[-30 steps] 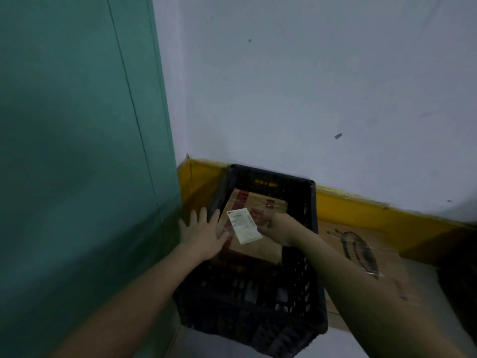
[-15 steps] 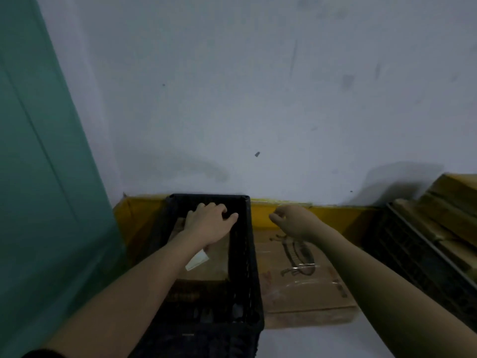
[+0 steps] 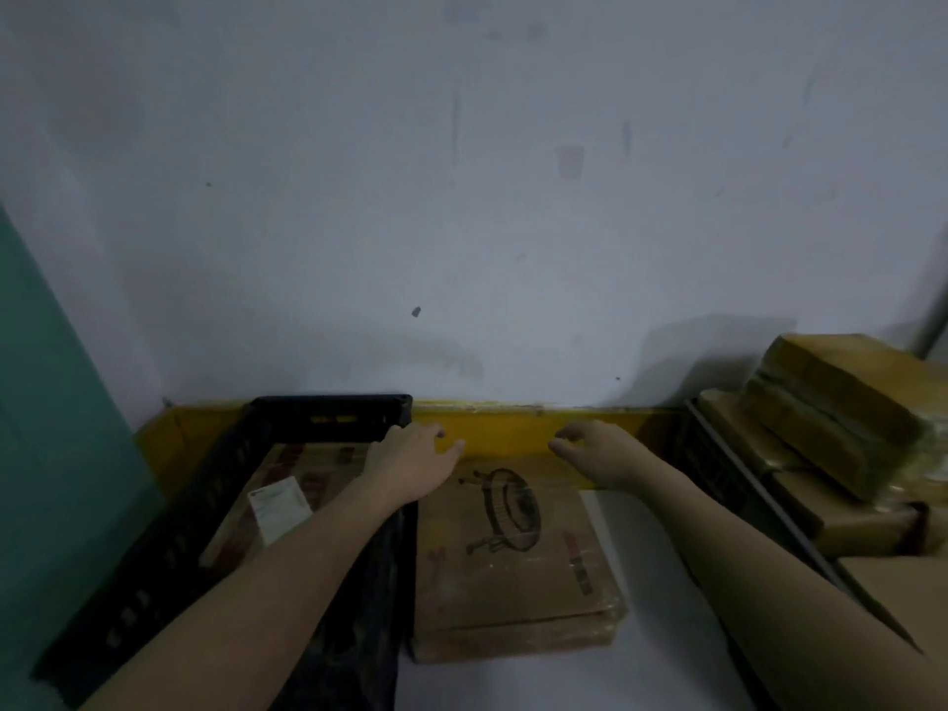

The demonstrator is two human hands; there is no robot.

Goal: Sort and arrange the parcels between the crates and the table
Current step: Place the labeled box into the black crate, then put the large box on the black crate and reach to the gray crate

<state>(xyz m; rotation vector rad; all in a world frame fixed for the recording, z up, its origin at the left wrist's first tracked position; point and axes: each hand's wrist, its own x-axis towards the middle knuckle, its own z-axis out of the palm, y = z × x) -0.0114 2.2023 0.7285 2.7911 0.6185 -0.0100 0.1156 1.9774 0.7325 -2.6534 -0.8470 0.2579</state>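
Observation:
A black plastic crate (image 3: 328,409) stands at the left against the wall. Inside it lies a brown cardboard parcel (image 3: 308,469) with a white label (image 3: 279,508) on top. To its right a flat brown parcel (image 3: 513,572) printed with a round drawing lies on the white floor. My left hand (image 3: 415,461) hovers over the crate's right rim, fingers loosely spread, holding nothing. My right hand (image 3: 597,451) hangs above the flat parcel's far right corner, fingers loosely curled and empty.
A second black crate (image 3: 718,479) at the right is piled with several brown parcels (image 3: 841,407). A yellow skirting strip (image 3: 513,420) runs along the white wall. A green panel (image 3: 46,454) closes off the left side.
My left hand left the labelled parcel in the crate and moved right over the rim. My right hand drifted right above the flat parcel. The view swung right, showing the second crate.

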